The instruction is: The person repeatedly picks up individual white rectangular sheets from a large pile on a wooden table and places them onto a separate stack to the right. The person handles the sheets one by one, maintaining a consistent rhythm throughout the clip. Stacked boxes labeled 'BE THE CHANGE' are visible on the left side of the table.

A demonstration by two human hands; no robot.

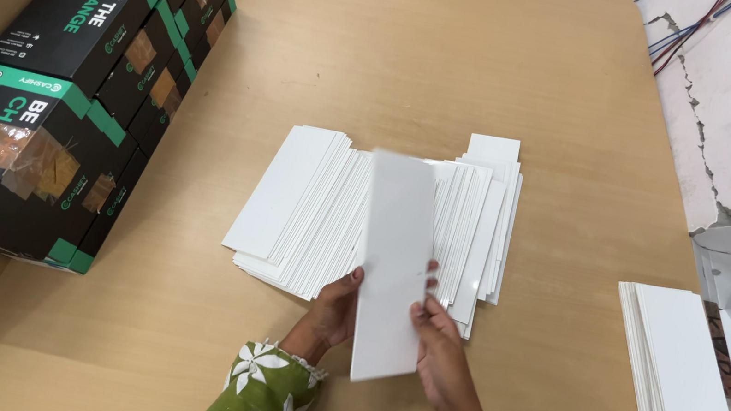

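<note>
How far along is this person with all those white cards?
Looks done: a neat stack of white cards at the table's right edge. In hand: the left hand and right hand hold one white card upright. Left: a large fanned pile of cards behind it.

Wooden table point(514, 56): white sheets point(319, 209), black boxes point(75, 77).

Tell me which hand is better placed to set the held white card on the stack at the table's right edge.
Right, probably. The right hand grips the white card on the side nearer the right-edge stack; the left hand holds the far side and would have to cross over.
</note>
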